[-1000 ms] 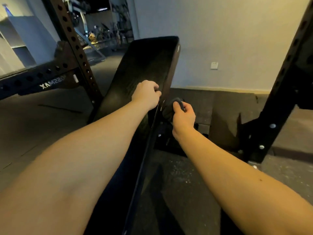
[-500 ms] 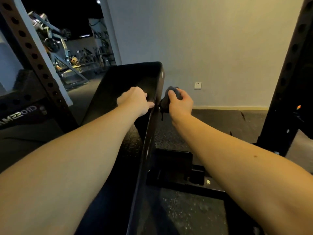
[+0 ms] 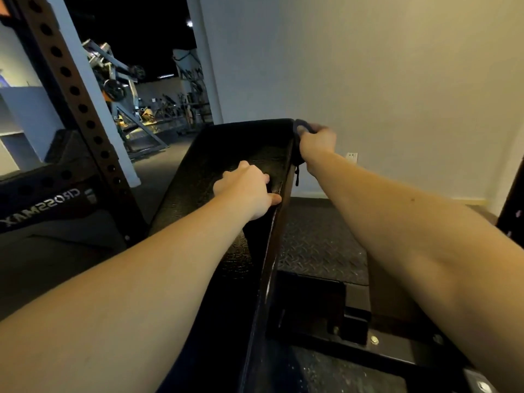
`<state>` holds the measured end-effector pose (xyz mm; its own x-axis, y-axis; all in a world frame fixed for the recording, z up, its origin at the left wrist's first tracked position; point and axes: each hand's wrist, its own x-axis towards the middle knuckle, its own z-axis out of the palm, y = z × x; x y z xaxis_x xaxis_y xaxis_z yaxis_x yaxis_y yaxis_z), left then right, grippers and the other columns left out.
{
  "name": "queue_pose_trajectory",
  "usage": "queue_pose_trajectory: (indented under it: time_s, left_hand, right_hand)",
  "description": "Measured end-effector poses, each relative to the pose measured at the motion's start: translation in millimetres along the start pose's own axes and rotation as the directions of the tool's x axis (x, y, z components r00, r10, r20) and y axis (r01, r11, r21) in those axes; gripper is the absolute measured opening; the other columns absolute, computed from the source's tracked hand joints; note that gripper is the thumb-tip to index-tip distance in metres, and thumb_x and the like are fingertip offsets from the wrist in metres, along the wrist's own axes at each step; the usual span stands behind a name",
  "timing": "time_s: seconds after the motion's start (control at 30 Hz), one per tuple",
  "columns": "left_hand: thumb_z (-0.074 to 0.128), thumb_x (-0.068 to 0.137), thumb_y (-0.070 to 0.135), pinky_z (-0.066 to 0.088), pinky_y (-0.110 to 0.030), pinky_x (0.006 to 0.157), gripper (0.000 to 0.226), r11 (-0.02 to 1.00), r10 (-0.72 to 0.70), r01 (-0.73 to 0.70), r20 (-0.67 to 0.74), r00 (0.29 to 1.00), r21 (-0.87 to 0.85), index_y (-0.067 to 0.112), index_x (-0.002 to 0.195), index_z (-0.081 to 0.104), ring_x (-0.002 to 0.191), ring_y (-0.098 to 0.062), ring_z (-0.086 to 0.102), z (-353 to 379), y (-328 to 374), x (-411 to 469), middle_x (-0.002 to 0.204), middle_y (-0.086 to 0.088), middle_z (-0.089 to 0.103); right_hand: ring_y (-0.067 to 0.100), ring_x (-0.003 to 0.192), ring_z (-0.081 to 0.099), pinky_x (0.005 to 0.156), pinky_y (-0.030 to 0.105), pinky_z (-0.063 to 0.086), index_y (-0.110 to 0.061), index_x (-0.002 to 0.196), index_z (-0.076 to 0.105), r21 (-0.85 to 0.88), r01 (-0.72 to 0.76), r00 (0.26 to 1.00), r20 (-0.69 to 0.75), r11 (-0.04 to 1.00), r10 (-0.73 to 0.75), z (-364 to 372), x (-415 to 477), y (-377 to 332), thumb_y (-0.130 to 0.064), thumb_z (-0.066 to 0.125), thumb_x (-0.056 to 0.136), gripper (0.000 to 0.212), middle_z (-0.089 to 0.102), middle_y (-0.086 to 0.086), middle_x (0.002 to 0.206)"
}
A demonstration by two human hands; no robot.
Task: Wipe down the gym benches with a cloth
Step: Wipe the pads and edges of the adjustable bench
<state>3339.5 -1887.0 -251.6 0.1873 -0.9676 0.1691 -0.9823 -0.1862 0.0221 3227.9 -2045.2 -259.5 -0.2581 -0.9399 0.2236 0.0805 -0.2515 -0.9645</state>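
Dark cloth (image 3: 304,128): bunched against the top right corner of the inclined bench pad (image 3: 226,154).
Right hand (image 3: 317,143): fingers curled round the cloth.
Left hand (image 3: 246,189): rests on the pad, fingers loosely bent, holding nothing.
Progress: I judge this side edge almost finished; the pad face is unclear.

Dim warm indoor light; black bench pad (image 3: 232,154) nearly featureless; wide-angle bending at edges; slight softness throughout
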Motion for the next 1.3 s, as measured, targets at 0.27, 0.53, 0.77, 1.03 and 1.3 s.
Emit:
queue_pose_trajectory:
  time_s: [0.27, 0.53, 0.77, 1.03, 1.3]
  left_hand:
    - [0.055, 0.098, 0.058, 0.041, -0.052, 0.107, 0.068, 1.0, 0.021, -0.021, 0.026, 0.999, 0.01, 0.039, 0.157, 0.031, 0.148, -0.036, 0.031, 7.8, -4.8, 3.8, 0.169, 0.002, 0.018]
    - [0.053, 0.096, 0.062, 0.039, -0.053, 0.11, 0.07, 0.999, 0.025, -0.027, 0.062, 0.998, 0.039, 0.041, 0.158, 0.027, 0.152, -0.035, 0.025, 5.1, -6.1, 6.7, 0.17, 0.005, 0.012]
    - [0.051, 0.097, 0.063, 0.04, -0.051, 0.109, 0.069, 0.999, 0.008, -0.01, 0.038, 0.999, 0.052, 0.042, 0.158, 0.027, 0.151, -0.034, 0.027, 7.9, -4.6, 7.6, 0.17, 0.005, 0.011]
    - [0.05, 0.099, 0.061, 0.04, -0.05, 0.108, 0.066, 0.999, 0.02, -0.022, 0.053, 0.998, 0.042, 0.042, 0.158, 0.027, 0.15, -0.034, 0.029, 5.1, -3.8, 2.8, 0.171, 0.005, 0.01]
    - [0.051, 0.096, 0.066, 0.039, -0.051, 0.11, 0.069, 0.999, 0.023, -0.025, 0.062, 0.998, 0.037, 0.045, 0.157, 0.027, 0.151, -0.033, 0.027, 8.2, -7.9, 10.9, 0.17, 0.009, 0.01]
  right_hand:
    - [0.018, 0.096, 0.069, 0.085, 0.035, 0.058, -0.016, 0.117, 0.075, -0.151, 0.049, 0.994, 0.107, 0.987, -0.033, -25.1, -35.7, 48.2, -0.018, 0.065, 0.098, 0.022, 0.074, 0.001, 0.101]
    - [0.023, 0.097, 0.069, 0.087, 0.033, 0.055, -0.021, 0.09, 0.07, 0.093, -0.075, 0.997, -0.026, 0.993, 0.077, 1.3, 23.1, 4.7, -0.008, 0.066, 0.091, 0.013, 0.07, 0.001, 0.091]
    - [0.016, 0.094, 0.066, 0.093, 0.04, 0.054, -0.021, 0.103, 0.071, 0.056, 0.062, 0.996, 0.053, 0.996, -0.065, -2.2, -13.2, 23.8, -0.02, 0.057, 0.101, 0.014, 0.071, 0.0, 0.097]
    - [0.011, 0.097, 0.07, 0.091, 0.036, 0.059, -0.022, 0.103, 0.078, -0.007, 0.044, 0.987, 0.155, 0.999, -0.042, -32.2, -60.0, 55.0, -0.007, 0.068, 0.093, 0.02, 0.076, -0.005, 0.098]
    - [0.018, 0.085, 0.073, 0.082, 0.03, 0.059, -0.019, 0.076, 0.074, 0.206, -0.07, 0.997, -0.023, 0.976, 0.076, 6.7, 31.1, 13.3, 0.007, 0.058, 0.086, 0.032, 0.075, 0.001, 0.083]
